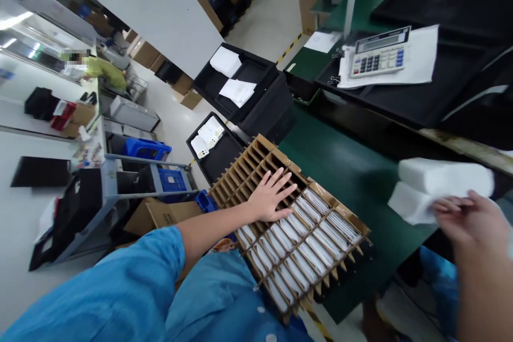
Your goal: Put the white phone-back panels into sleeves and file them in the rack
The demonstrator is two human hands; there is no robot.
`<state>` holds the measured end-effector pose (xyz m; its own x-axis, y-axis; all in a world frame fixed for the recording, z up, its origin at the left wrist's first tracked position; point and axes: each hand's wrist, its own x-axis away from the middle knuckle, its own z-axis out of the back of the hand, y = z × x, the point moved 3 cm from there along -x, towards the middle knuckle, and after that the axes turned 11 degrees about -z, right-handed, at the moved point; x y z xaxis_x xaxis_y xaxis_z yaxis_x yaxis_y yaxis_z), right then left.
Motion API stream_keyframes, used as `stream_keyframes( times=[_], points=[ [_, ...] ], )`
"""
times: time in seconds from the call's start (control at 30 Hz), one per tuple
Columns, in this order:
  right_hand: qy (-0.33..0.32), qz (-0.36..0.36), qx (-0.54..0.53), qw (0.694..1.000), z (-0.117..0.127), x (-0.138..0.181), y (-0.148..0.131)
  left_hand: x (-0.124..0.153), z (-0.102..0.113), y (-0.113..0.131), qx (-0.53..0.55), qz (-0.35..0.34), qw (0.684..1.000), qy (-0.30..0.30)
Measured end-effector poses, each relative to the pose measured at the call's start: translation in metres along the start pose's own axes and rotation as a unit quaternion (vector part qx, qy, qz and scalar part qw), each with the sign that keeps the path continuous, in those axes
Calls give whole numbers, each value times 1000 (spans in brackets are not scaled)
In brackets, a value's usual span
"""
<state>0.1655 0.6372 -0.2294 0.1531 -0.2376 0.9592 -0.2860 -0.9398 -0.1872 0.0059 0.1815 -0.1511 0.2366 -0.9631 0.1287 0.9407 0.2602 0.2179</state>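
Note:
My left hand (272,195) lies flat with its fingers spread on a cardboard divider grid (260,145). Thin white folded pieces (316,256) stand upright in the slots nearer to me and to the right. In the slots beyond the hand, bare cardboard shows. Over at the right, my right hand (473,219), somewhat blurred, pinches a bundle of soft white foam sheets (436,179) above the green tabletop. The bundle looks folded or stacked in two layers; its exact kind is unclear.
Past the grid, black trays hold white stacks (226,61) and white printed parts (208,134). A calculator (379,59) rests on papers on the black shelf. The green table (320,144) runs underneath. A co-worker in a yellow-green top (106,72) leans at a far bench.

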Motion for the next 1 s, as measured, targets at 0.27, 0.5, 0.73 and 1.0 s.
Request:
stream_keyframes(
  times=[0.27,0.5,0.73,1.0],
  points=[
    [-275,223,282,891,11,178,114,-4,5,7,35,11,999,36],
    [-200,325,292,877,92,309,233,-8,14,1,151,-4,985,89],
    [-73,332,271,900,132,364,392,80,54,-4,685,57,725,38],
    [-67,348,489,797,88,353,541,229,66,-61,720,75,688,-48]
  ],
)
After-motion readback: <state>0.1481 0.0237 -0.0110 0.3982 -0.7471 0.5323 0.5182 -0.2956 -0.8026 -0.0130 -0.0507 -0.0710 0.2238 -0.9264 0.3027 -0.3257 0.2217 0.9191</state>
